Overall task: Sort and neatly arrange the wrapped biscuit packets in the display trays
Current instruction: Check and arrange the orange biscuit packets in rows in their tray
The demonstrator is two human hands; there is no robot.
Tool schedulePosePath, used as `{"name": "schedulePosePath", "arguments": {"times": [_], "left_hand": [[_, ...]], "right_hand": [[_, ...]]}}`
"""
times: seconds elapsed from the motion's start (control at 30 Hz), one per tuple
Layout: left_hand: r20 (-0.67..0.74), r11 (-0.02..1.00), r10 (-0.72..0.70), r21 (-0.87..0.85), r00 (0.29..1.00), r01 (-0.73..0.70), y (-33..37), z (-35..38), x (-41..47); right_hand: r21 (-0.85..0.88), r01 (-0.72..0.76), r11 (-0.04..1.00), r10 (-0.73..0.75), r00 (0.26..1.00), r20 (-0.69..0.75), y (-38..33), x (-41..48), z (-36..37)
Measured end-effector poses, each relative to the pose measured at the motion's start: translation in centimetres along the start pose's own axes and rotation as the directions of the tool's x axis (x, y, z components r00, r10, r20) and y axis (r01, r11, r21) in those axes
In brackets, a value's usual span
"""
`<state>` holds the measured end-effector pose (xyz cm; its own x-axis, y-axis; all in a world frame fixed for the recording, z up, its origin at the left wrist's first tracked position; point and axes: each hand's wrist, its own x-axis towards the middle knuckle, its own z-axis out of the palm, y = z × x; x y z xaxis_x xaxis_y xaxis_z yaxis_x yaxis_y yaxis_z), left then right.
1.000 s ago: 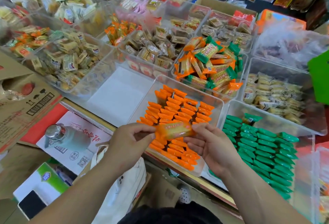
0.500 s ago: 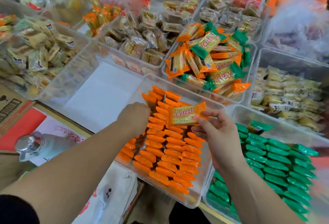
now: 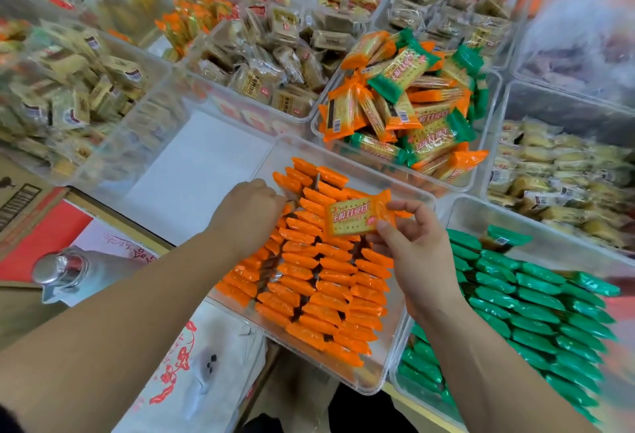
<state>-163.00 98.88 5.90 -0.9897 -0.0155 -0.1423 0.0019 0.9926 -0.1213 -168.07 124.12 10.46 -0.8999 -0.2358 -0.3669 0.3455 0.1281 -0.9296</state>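
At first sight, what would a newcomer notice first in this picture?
The right hand pinches one orange packet above the middle tray, where orange rows stand packed and the left hand touches their far left edge. Right of them lie equally neat green rows; behind, a mixed pile of both colours.

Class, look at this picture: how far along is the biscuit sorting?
Done: neat orange rows and green rows lie in two trays. In hand: the right hand pinches one orange packet above its rows; the left hand touches them. Left: the mixed orange-and-green pile behind.
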Motion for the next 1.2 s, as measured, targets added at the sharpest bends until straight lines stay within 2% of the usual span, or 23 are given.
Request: {"name": "schedulePosePath", "arguments": {"times": [0.1, 0.17, 0.27, 0.33, 0.4, 0.43, 0.5, 0.57, 0.6, 0.67, 0.8, 0.9, 1.03, 1.1, 1.2], "left_hand": [[-0.106, 0.987, -0.09, -0.144, 0.99, 0.074, -0.4, -1.2, -2.0], [-0.095, 0.94, -0.204, -0.299, 0.974, 0.168, -0.5, -2.2, -3.9], [-0.122, 0.829, -0.34, -0.508, 0.932, 0.236, -0.7, -3.5, -7.1], [-0.145, 0.717, -0.465, -0.641, 0.873, 0.275, -0.6, -4.6, -9.3], [-0.066, 0.519, -0.615, -0.784, 0.786, 0.34, -0.4, -5.2, -11.3], [0.002, 0.389, -0.679, -0.847, 0.734, 0.362, -0.2, -5.3, -12.1], [0.183, 0.068, -0.751, -0.934, 0.635, 0.35, 0.3, -5.0, -13.4], [0.384, -0.257, -0.72, -0.921, 0.578, 0.292, 0.8, -4.1, -14.5], [0.459, -0.373, -0.681, -0.888, 0.57, 0.27, 1.0, -3.8, -15.0], [0.534, -0.505, -0.624, -0.833, 0.57, 0.227, 1.4, -3.1, -15.9], [0.577, -0.568, -0.588, -0.794, 0.567, 0.218, 1.6, -2.7, -17.2], [0.6, -0.614, -0.575, -0.766, 0.555, 0.192, 1.3, -3.0, -17.6], [0.608, -0.617, -0.565, -0.76, 0.559, 0.204, 1.3, -3.1, -17.7], [0.622, -0.636, -0.541, -0.743, 0.566, 0.208, 1.4, -3.3, -17.8], [0.618, -0.63, -0.526, -0.745, 0.584, 0.22, 1.7, -3.8, -18.1]], "right_hand": [[-0.06, 0.052, 0.997, -0.052, 0.999, 0.007, -0.9, 0.7, 1.0], [-0.146, 0.101, 0.984, -0.098, 0.995, 0.026, -1.3, 1.5, 2.2], [-0.311, 0.197, 0.93, -0.18, 0.98, 0.084, -1.6, 2.9, 4.7], [-0.404, 0.239, 0.883, -0.198, 0.97, 0.142, -1.5, 3.7, 6.8], [-0.483, 0.271, 0.833, -0.205, 0.961, 0.187, -1.2, 4.4, 8.8], [-0.517, 0.288, 0.806, -0.209, 0.956, 0.206, -1.1, 4.6, 9.7], [-0.592, 0.33, 0.735, -0.226, 0.943, 0.246, -0.5, 5.2, 11.3], [-0.684, 0.371, 0.629, -0.243, 0.929, 0.28, 0.8, 6.0, 12.6], [-0.724, 0.384, 0.573, -0.243, 0.923, 0.297, 1.6, 6.4, 13.2], [-0.798, 0.408, 0.443, -0.246, 0.912, 0.33, 3.0, 6.8, 14.0], [-0.865, 0.488, 0.117, -0.299, 0.848, 0.438, 4.0, 6.4, 14.4], [-0.842, 0.533, 0.083, -0.327, 0.812, 0.483, 4.6, 6.5, 14.1], [-0.835, 0.548, -0.061, -0.172, 0.818, 0.549, 4.3, 6.1, 13.4], [-0.838, 0.546, -0.011, -0.213, 0.818, 0.535, 3.6, 5.5, 12.8], [-0.812, 0.553, 0.187, -0.316, 0.816, 0.484, 2.3, 2.9, 11.7]]}}
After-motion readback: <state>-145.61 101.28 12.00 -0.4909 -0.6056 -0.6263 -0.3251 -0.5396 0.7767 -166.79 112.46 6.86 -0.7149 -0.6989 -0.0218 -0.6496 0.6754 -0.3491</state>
